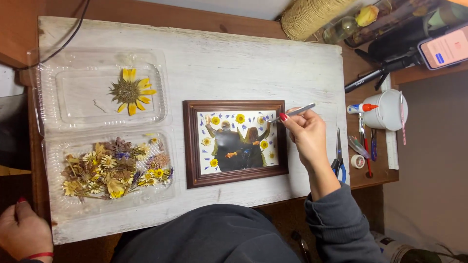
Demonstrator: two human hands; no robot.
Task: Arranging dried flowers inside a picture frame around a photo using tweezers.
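My right hand [307, 134] holds metal tweezers [294, 112], their tip over the upper right corner of the picture inside a dark wooden frame [234, 181]. The picture [238, 141] shows dark figures surrounded by small yellow and blue pressed flowers. My left hand [23, 229] rests at the bottom left corner of the white board [234, 63], fingers curled, holding nothing. An open clear plastic clamshell lies left of the frame: its lid half [68, 97] holds one large dried yellow flower [129, 91], its other half [63, 204] a pile of several dried flowers [114, 168].
Blue-handled scissors [338, 158] lie right of the board. Further right are a glue bottle [361, 108], a white tub [388, 109], a tape roll [358, 161] and pens. A twine spool [309, 17], a tripod with a phone [441, 48] stand at the top right.
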